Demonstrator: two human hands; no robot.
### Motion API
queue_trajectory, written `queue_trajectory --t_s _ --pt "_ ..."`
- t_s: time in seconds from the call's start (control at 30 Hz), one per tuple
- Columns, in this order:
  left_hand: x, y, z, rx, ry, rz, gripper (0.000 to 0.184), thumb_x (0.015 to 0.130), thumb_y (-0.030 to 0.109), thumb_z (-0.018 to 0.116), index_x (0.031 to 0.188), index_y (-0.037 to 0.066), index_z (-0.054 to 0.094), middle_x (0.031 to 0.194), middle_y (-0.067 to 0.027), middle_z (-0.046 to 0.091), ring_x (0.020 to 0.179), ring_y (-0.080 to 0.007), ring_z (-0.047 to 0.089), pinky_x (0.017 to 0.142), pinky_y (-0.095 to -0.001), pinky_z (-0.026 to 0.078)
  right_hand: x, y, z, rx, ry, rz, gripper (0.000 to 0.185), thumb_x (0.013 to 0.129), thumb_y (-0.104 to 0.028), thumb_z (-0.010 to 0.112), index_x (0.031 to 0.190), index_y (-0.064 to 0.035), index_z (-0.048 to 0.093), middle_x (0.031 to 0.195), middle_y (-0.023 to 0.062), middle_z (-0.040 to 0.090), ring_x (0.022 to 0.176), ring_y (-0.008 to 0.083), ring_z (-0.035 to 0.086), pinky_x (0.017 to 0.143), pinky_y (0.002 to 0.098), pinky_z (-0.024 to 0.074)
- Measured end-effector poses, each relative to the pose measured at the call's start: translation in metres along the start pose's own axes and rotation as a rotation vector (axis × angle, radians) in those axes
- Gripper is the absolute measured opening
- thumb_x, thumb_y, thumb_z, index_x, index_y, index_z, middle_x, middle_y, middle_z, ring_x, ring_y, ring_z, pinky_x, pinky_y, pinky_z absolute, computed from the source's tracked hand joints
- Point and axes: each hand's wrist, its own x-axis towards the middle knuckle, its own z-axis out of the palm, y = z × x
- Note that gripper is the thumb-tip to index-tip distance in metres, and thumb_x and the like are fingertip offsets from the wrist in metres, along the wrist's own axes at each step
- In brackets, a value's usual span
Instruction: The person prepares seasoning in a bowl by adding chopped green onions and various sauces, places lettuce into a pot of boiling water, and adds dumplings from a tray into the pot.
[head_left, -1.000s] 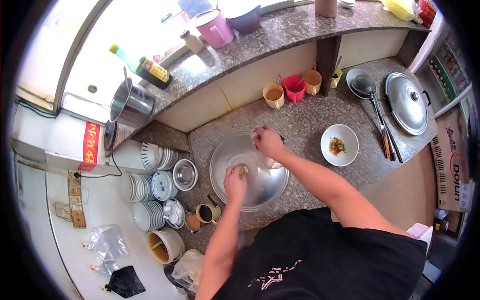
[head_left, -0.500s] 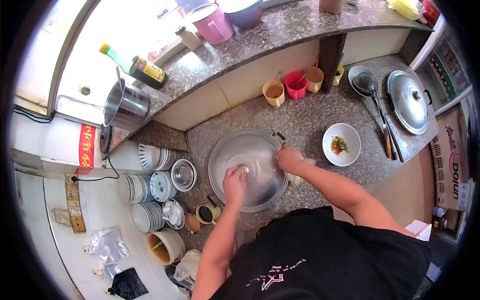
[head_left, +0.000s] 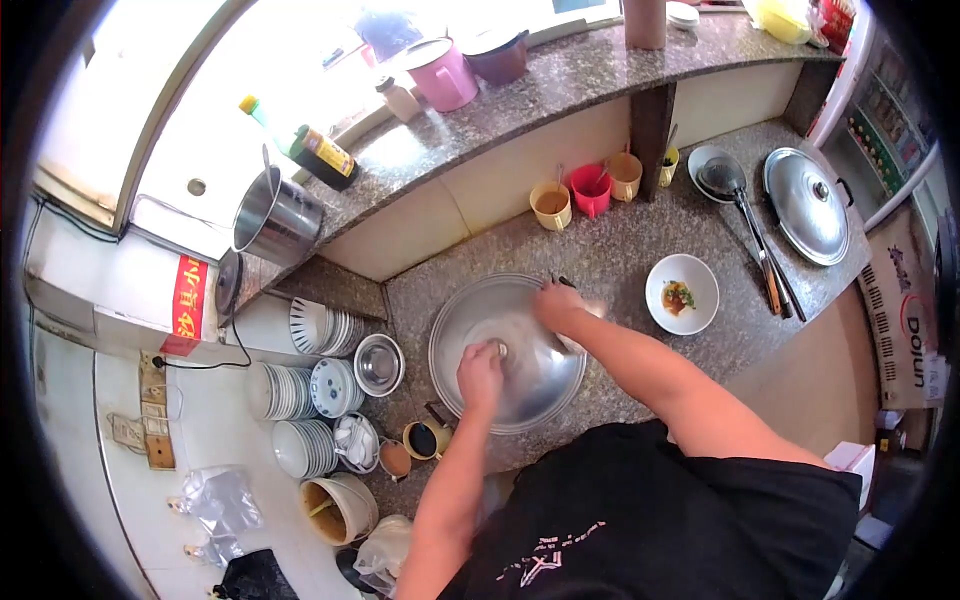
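Observation:
A large round metal lid [head_left: 530, 395] lies over a wide pan on the counter, with one pan handle [head_left: 566, 281] showing at its far edge. My left hand [head_left: 481, 376] is closed around the knob [head_left: 502, 349] at the lid's centre. Over the far right part of the lid, my right hand [head_left: 558, 308] is closed and slightly blurred. A pale cloth [head_left: 574, 345] bunches under that hand and wrist, partly hidden by the forearm. Right of the lid stands a white bowl [head_left: 682, 316] with brown sauce and chopped greens in it.
Cups with spoons [head_left: 551, 205] line the back wall. A skimmer [head_left: 722, 178] and an oval lidded pan [head_left: 806, 207] are at right. Stacked plates [head_left: 305, 448], a metal bowl [head_left: 380, 364], a cup of dark liquid [head_left: 424, 440] and a bucket [head_left: 355, 500] stand left.
My right hand has slid a little left across the lid with the cloth. My left hand stays on the knob. The whole view has shifted slightly.

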Motion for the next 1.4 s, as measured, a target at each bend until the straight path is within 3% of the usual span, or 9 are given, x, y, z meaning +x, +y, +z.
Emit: queue_trajectory --t_s 0.27,0.37,0.47,0.7,0.87,1.0,1.07,1.27,1.4 --pt "-0.008 -0.012 0.008 -0.037 0.007 0.034 0.030 0.084 0.010 0.077 0.114 0.009 0.079 0.123 -0.0118 0.071 0.116 -0.0358 0.066 0.100 -0.0473 0.053 -0.174 0.026 0.029 0.473 0.105 0.049 0.027 0.095 -0.025 0.063 0.114 -0.0165 0.081 0.114 0.0164 0.078 0.098 0.0367 0.075 0.086 0.0506 0.0602" --pt "-0.035 0.048 -0.004 -0.001 0.017 0.095 0.052 0.080 0.010 0.078 0.132 0.007 0.070 0.142 -0.0167 0.059 0.138 -0.0415 0.050 0.114 -0.0570 0.041 -0.250 0.024 0.023 0.962 0.237 0.046 0.030 0.096 -0.010 0.053 0.117 -0.0085 0.074 0.092 0.0112 0.074 0.083 0.0192 0.073 0.077 0.0403 0.0595" --pt "-0.074 0.084 0.035 -0.409 -0.359 0.258 0.092 0.076 0.017 0.083 0.159 0.005 0.044 0.160 -0.0276 0.044 0.152 -0.0437 0.039 0.127 -0.0532 0.032 -0.310 0.038 0.018 1.483 0.110 0.201 0.024 0.099 -0.014 0.058 0.117 -0.0063 0.073 0.112 0.0039 0.074 0.100 0.0121 0.067 0.090 0.0325 0.0550" --pt "-0.101 0.198 0.105 -0.550 -1.112 0.368 0.082 0.083 0.023 0.088 0.154 0.008 0.052 0.124 -0.0144 0.072 0.114 -0.0266 0.070 0.100 -0.0404 0.055 -0.405 0.084 -0.051 1.201 0.629 0.207 0.041 0.095 -0.005 0.066 0.136 -0.0085 0.069 0.121 0.0052 0.073 0.101 0.0128 0.065 0.089 0.0333 0.0551" --pt "-0.099 0.292 0.101 -0.669 -1.121 0.270 0.064 0.086 0.017 0.086 0.144 0.007 0.062 0.111 -0.0112 0.072 0.107 -0.0307 0.072 0.099 -0.0407 0.055 -0.471 0.155 -0.105 1.039 0.574 0.258 0.068 0.082 0.004 0.056 0.147 -0.0122 0.065 0.118 0.0107 0.077 0.093 0.0122 0.068 0.086 0.0291 0.0547" --pt "-0.106 0.362 0.167 -0.722 -1.101 0.685 0.057 0.086 0.015 0.087 0.138 0.006 0.065 0.112 -0.0073 0.070 0.104 -0.0204 0.069 0.096 -0.0358 0.056 -0.504 0.227 -0.110 0.974 0.558 0.075 0.060 0.082 0.002 0.057 0.140 -0.0112 0.070 0.120 0.0146 0.077 0.103 0.0245 0.074 0.094 0.0361 0.0568" --pt "-0.112 0.418 0.165 -0.632 -1.309 0.274 0.047 0.087 0.020 0.088 0.127 0.005 0.069 0.108 -0.0050 0.071 0.099 -0.0152 0.067 0.090 -0.0337 0.056 -0.527 0.272 -0.116 0.922 0.562 0.077 0.058 0.083 0.002 0.057 0.138 -0.0110 0.071 0.121 0.0159 0.076 0.110 0.0292 0.074 0.099 0.0397 0.0567" --pt "-0.030 0.566 0.222 -0.449 -0.816 0.532 0.025 0.094 0.025 0.077 0.093 0.004 0.065 0.081 -0.0053 0.065 0.077 -0.0139 0.059 0.070 -0.0347 0.052 -0.559 0.463 -0.196 0.662 0.899 0.147 0.053 0.083 0.000 0.062 0.134 -0.0102 0.073 0.127 0.0149 0.076 0.114 0.0286 0.074 0.101 0.0389 0.0568" --pt "0.054 0.689 0.272 -0.676 -0.449 0.488 0.050 0.093 0.018 0.078 0.137 0.002 0.060 0.125 -0.0133 0.067 0.090 -0.0189 0.068 0.085 -0.0341 0.058 -0.523 0.609 -0.263 0.110 1.217 0.418 0.061 0.090 -0.018 0.073 0.149 -0.0116 0.060 0.142 0.0189 0.065 0.132 0.0356 0.063 0.113 0.0414 0.0490"
